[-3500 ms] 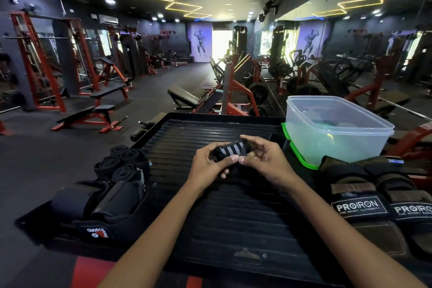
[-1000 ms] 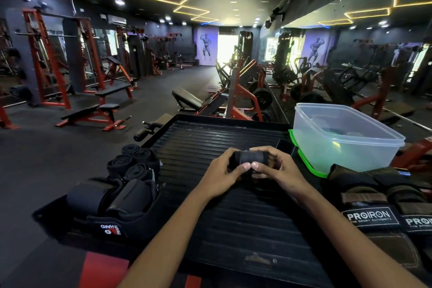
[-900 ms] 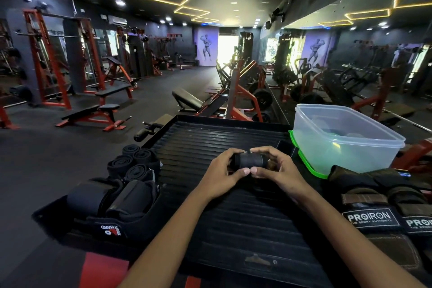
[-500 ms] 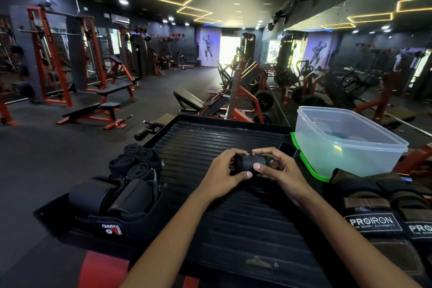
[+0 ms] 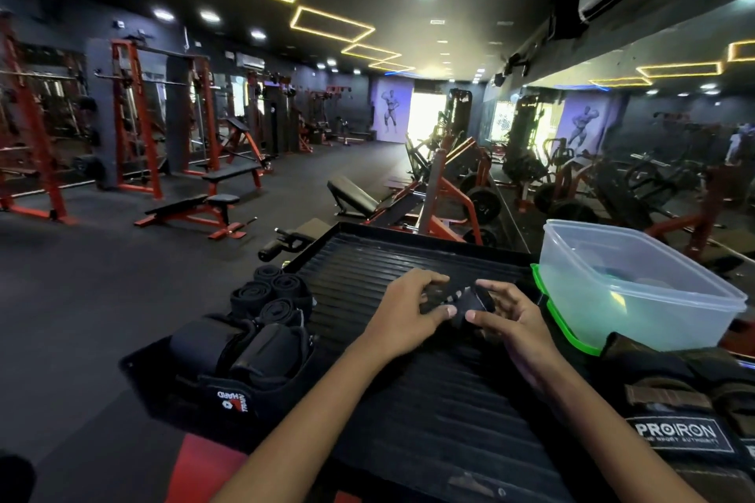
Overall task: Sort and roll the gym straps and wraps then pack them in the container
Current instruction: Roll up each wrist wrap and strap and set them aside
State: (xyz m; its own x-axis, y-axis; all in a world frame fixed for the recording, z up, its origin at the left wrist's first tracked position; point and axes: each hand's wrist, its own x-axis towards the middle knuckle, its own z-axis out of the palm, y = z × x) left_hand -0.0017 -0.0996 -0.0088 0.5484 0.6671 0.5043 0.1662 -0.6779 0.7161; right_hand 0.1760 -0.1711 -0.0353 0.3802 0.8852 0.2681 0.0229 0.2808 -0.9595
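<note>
A small black rolled wrap (image 5: 463, 302) with white stripes hangs just above the ribbed black platform (image 5: 408, 400). My left hand (image 5: 408, 310) grips its left end and my right hand (image 5: 508, 312) pinches its right end, thumbs underneath. Several rolled black wraps (image 5: 269, 292) lie at the platform's left edge. A clear plastic container (image 5: 629, 282) stands at the right on a green lid (image 5: 559, 319); dark items show faintly inside it.
Padded black gear with a red logo (image 5: 245, 355) lies at the left front. Black and brown PROIRON weights or straps (image 5: 686, 400) lie at the right front. Benches, red racks and machines fill the gym floor beyond; a mirror wall runs along the right.
The roll has turned between my fingers, so its white stripes face up again. Both hands stay on it in nearly the same spot.
</note>
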